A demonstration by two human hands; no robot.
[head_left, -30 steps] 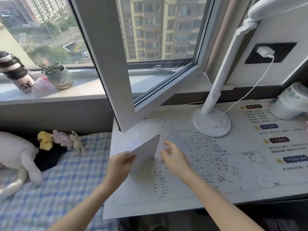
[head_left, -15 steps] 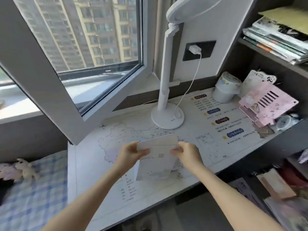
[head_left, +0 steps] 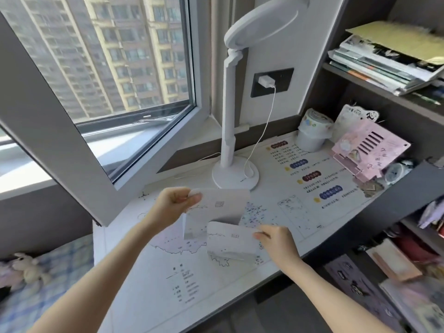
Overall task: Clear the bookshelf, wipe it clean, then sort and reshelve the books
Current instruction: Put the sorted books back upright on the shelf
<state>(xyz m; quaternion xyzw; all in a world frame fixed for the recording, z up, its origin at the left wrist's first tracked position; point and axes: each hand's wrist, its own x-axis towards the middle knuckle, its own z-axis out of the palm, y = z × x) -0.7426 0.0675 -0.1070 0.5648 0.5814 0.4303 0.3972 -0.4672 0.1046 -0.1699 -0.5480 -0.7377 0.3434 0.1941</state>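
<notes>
I hold two white sheets, one in each of the hands, both raised above the bench just in front of the desk lamp [head_left: 235,175]. The left hand [head_left: 173,205] pinches the upper sheet [head_left: 221,205] at its left corner, thumb on top; a small printed square shows on its face. The right hand [head_left: 276,241] pinches the lower sheet [head_left: 230,239] by its right edge. The lower sheet overlaps the upper one's bottom edge; I cannot tell if they touch.

The bench [head_left: 168,272] carries a pale printed map mat, with coloured headings to the lamp's right. The lamp stands upright, and a white cable [head_left: 262,140] runs from its base up to a plug [head_left: 265,81] in a dark wall socket beside its arm.

Right of the lamp sit a white cup [head_left: 312,135], a pink slotted board [head_left: 370,147] leaning back, and a small clock [head_left: 396,170]. Above and further right, the bookshelf [head_left: 360,82] bears a flat stack of magazines [head_left: 384,61] under a yellow folder.

Left of the lamp, an open window sash [head_left: 48,116] swings in over the bench, with apartment towers outside. Far left and lower lies a bed [head_left: 48,292] with a blue checked sheet and a plush toy [head_left: 26,265].
</notes>
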